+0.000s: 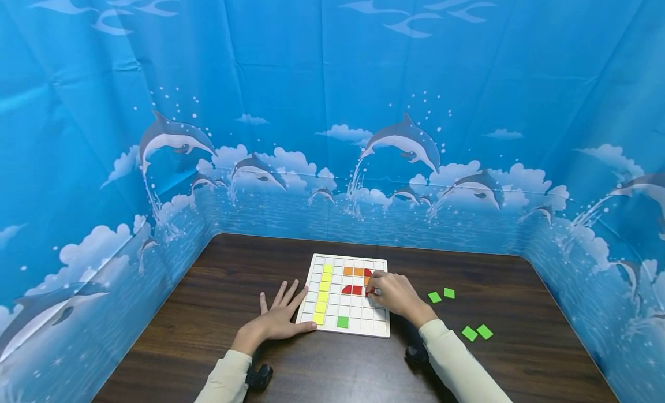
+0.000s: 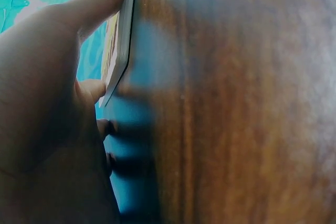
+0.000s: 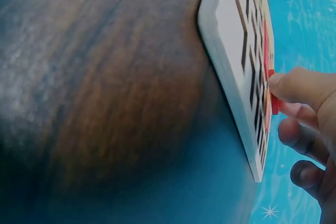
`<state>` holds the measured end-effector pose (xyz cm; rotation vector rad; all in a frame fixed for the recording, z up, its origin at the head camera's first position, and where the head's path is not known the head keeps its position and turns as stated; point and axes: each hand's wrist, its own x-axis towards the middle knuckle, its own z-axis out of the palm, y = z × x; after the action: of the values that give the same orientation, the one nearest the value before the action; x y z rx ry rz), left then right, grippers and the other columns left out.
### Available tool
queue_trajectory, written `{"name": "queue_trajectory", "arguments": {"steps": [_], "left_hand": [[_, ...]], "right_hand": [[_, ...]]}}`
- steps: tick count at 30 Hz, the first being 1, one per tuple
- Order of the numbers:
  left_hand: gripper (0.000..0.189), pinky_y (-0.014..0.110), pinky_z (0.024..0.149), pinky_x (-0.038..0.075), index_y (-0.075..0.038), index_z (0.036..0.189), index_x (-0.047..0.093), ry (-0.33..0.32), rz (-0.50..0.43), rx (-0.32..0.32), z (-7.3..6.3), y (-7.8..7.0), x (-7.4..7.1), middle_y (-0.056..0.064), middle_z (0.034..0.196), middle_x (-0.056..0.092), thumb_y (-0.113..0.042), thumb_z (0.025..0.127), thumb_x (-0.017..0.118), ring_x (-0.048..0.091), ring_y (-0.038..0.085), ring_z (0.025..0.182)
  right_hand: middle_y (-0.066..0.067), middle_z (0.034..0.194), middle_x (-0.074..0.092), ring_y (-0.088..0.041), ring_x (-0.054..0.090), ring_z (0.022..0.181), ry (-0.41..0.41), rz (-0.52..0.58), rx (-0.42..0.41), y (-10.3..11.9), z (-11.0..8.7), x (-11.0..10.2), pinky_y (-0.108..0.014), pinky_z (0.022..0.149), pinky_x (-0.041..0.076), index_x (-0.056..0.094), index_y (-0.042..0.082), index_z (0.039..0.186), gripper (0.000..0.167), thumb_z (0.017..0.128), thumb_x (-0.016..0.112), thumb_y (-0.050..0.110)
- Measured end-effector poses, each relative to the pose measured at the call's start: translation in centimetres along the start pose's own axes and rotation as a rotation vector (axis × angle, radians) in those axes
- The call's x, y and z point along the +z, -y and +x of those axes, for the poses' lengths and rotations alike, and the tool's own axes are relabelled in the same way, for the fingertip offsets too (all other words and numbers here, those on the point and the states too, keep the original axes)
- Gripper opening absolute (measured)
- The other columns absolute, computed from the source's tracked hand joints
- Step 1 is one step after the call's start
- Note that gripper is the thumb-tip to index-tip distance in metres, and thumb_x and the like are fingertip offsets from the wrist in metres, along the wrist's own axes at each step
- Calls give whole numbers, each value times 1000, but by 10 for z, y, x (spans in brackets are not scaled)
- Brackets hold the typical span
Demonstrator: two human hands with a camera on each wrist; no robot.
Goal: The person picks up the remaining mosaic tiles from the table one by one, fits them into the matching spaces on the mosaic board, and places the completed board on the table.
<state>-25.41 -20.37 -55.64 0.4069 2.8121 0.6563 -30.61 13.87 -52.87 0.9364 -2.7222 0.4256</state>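
Note:
A white grid board (image 1: 372, 328) lies on the dark table, with a column of yellow square tiles (image 1: 324, 287), some orange tiles (image 1: 353, 271), red tiles (image 1: 352, 290) and one green tile (image 1: 343, 321) in its cells. Fingers spread, my left hand (image 1: 280, 319) rests at the board's left edge, its thumb at the near left corner. Over the right part of the grid, my right hand (image 1: 397, 293) pinches a red tile (image 3: 274, 106) between thumb and forefinger, close above the cells. The hand hides some cells there.
On the table (image 1: 208, 310) to the right of the board lie several loose green tiles (image 1: 434, 297), in two pairs. A blue dolphin-print curtain (image 1: 322, 103) stands around the table's back and sides. A dark device (image 1: 260, 377) is strapped under each wrist.

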Motion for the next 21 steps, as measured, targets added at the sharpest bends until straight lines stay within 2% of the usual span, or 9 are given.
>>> {"name": "queue_trajectory", "arguments": {"steps": [4, 7, 11, 16, 21], "left_hand": [[108, 85, 114, -20, -31, 173, 21, -17, -15, 21, 1, 3, 2, 9, 182, 3, -87, 88, 58, -7, 41, 167], [107, 86, 112, -19, -31, 172, 22, -27, -31, 24, -1, 2, 1, 11, 182, 5, -86, 88, 59, -6, 42, 167], [109, 83, 116, -20, -31, 173, 20, -4, -11, 0, -3, -2, -2, 9, 182, 3, -87, 88, 58, -7, 40, 167], [107, 85, 114, -20, -29, 173, 22, -8, -11, 16, -5, -6, -7, 11, 182, 4, -86, 89, 58, -7, 42, 167], [107, 87, 111, -20, -29, 172, 23, -6, -13, 20, -4, -5, -5, 12, 181, 5, -84, 89, 60, -6, 43, 167]], "right_hand": [[2, 106, 75, -6, 56, 63, 10, -23, 1, 1, 0, 2, -21, 50, 39, 86, 21, 94, 6, 90, 86, 17], [1, 111, 75, -9, 60, 67, 35, -23, 4, 2, -1, 1, -22, 52, 42, 87, 20, 101, 9, 93, 85, 18], [-1, 117, 77, -11, 63, 73, 77, -4, -2, 3, -4, -2, -22, 55, 43, 87, 18, 109, 15, 95, 83, 18], [0, 121, 76, -8, 54, 67, 107, 11, 1, 2, -6, -5, -22, 50, 33, 86, 19, 113, 18, 96, 81, 16], [1, 125, 74, -9, 54, 72, 146, 29, 32, 2, -9, -5, -22, 52, 31, 85, 19, 117, 22, 96, 80, 18]]}}
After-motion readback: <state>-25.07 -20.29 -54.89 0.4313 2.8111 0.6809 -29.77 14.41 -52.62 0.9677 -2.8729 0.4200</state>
